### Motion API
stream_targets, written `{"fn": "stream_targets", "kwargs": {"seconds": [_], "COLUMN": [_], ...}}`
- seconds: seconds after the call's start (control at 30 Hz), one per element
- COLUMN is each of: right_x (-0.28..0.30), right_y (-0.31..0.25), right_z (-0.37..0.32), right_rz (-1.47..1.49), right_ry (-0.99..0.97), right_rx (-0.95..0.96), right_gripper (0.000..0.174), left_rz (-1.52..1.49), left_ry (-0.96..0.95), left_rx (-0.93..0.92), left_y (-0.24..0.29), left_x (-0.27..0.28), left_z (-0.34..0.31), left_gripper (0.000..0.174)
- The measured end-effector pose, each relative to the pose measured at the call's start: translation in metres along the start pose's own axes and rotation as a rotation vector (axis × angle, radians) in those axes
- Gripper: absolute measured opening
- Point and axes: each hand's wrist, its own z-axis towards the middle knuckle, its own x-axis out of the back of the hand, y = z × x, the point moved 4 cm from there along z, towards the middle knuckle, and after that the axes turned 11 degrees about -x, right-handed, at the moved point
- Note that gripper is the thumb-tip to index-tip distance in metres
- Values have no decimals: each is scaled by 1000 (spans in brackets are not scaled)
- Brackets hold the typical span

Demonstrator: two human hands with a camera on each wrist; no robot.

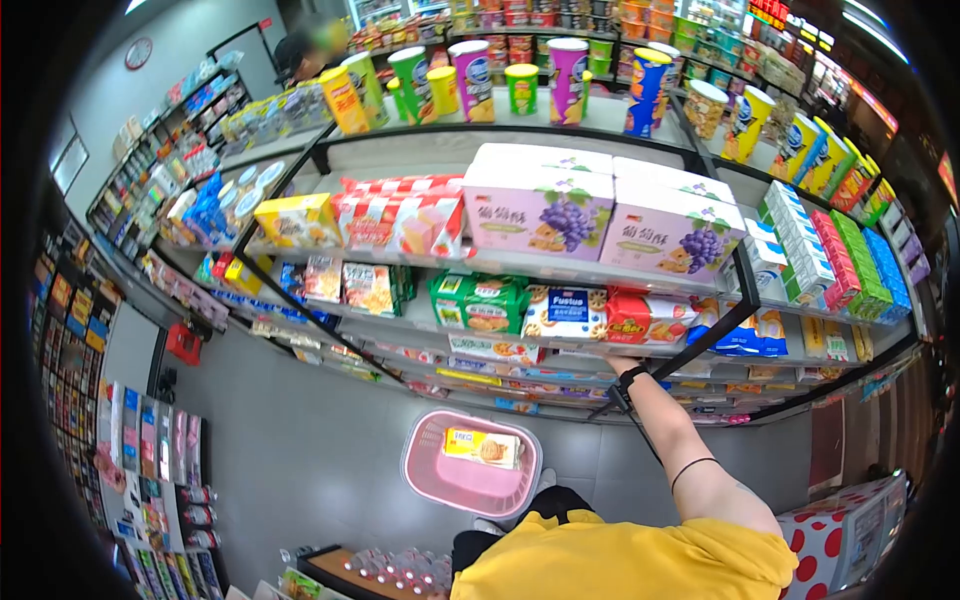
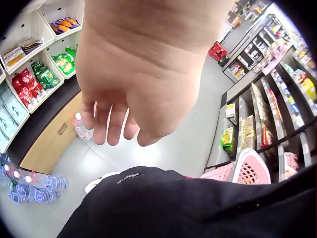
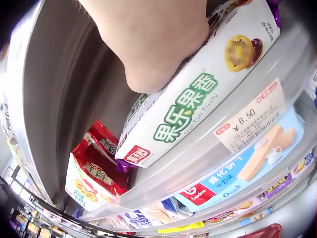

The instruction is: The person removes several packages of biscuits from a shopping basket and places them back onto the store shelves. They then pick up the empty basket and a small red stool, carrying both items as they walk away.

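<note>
In the right wrist view my right hand [image 3: 153, 59] reaches into a shelf, right at the top edge of a white biscuit pack [image 3: 190, 111] with green lettering. Its fingers are hidden behind the pack, so I cannot tell whether they grip it. A red-and-white biscuit pack [image 3: 94, 173] stands beside it on the same tier. In the head view most of this hand disappears under the shelf, below a red snack pack [image 1: 645, 318]. My left hand [image 2: 136, 99] hangs with loosely bent fingers and holds nothing, over the grey floor in the left wrist view.
A pink basket [image 1: 412, 478] stands on the floor by my feet, with a yellow-and-white biscuit pack [image 1: 483, 447] in it. Grape-print boxes [image 1: 540, 200] fill the upper shelf. A black shelf post [image 1: 715, 335] rises near my right forearm. Water bottles [image 2: 37, 186] stand by a counter.
</note>
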Motion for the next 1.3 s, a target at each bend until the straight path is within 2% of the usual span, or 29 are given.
{"fn": "stream_targets", "kwargs": {"seconds": [0.17,0.3,0.47,0.53,0.6,0.67,0.7,0.73,0.77,0.8,0.83,0.87,0.93,0.97,1.07,1.23,1.3], "right_x": [-1,-2,-18,-34,-42,16,26,46,51,53,57,56,62,67,64,64,66], "right_y": [2,6,11,16,15,-23,-33,-48,-50,-53,-55,-53,-56,-62,-58,-53,-58], "right_z": [-2,-7,-5,15,28,-33,-47,-67,-72,-78,-81,-81,-89,-99,-92,-73,-79], "right_rz": [-3,-9,-40,-54,-38,86,-89,-115,-134,-148,-154,-143,-191,-212,-175,-262,-261], "right_ry": [-5,9,64,133,216,243,266,302,417,472,405,558,490,591,646,473,494], "right_rx": [-18,-26,-24,-15,-5,-49,23,7,38,72,55,92,120,140,160,114,141], "right_gripper": [74,80,87,90,93,56,49,48,46,45,48,50,52,51,50,51,53], "left_rz": [12,-9,-34,-23,37,131,16,34,26,58,72,83,97,61,20,-6,67], "left_ry": [-12,3,43,45,13,-37,-79,-85,0,-5,10,18,13,15,35,12,-23], "left_rx": [43,40,49,14,-66,-143,-193,-128,-142,-177,-124,-84,-64,-67,-71,-63,-24], "left_y": [54,77,64,55,20,9,3,5,12,-7,-15,-16,-17,-19,-19,-26,-23], "left_x": [-22,-22,7,22,42,50,51,52,50,57,65,64,65,65,61,60,61], "left_z": [-7,-9,-17,-16,17,29,29,24,16,33,29,38,37,38,36,36,36], "left_gripper": [15,14,13,13,13,19,22,19,15,11,15,20,19,19,13,10,14]}}
